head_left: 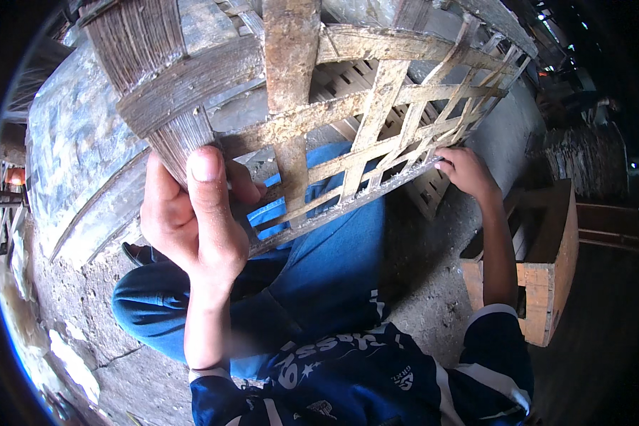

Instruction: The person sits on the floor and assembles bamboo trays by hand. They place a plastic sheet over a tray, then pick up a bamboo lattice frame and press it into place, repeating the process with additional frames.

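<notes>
L hand fingers closed on woven bamboo basket rim, R hand fingers curled round its far edge, wooden crate nearby.

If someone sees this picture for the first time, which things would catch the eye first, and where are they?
First comes the big woven bamboo lattice, worn and grey, filling the upper middle of the view above blue-trousered legs. The left hand grips its thick bundled edge at centre left, thumb up, while the right hand holds its lower edge further right. A wooden crate stands on the floor at the right.
</notes>
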Tool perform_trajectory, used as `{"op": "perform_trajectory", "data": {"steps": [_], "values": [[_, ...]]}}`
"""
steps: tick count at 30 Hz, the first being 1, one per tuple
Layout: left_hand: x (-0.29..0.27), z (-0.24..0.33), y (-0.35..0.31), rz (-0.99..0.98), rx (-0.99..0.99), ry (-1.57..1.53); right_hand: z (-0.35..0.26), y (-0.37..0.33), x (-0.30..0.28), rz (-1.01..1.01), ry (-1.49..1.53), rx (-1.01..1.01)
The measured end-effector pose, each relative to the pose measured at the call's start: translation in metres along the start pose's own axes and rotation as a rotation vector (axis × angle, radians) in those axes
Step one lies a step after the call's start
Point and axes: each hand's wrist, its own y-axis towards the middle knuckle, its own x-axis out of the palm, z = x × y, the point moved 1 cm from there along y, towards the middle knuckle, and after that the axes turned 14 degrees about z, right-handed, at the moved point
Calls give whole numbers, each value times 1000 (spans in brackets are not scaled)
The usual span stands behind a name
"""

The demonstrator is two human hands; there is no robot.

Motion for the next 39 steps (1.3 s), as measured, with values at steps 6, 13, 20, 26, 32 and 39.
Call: {"op": "perform_trajectory", "data": {"steps": [6, 13, 20, 26, 32, 39], "values": [[-1, -1, 0, -7, -22, -17, 12, -9, -1, 90, 158, 73], [1, -2, -1, 12, 9, 0, 14, -14, -1, 140, 165, 59], [1, -1, -1, -9, 12, -4, 20, -9, 5, 83, 266, 222], [1, 1, -1, -16, -5, 15, 20, -16, 20, 259, 175, 80], [0, -3, 2, 5, 5, 30, 13, -20, 24, 280, 341, 227], [-1, -5, 4, 33, -25, 34, 34, -100, 45, 514, 702, 430]]}}
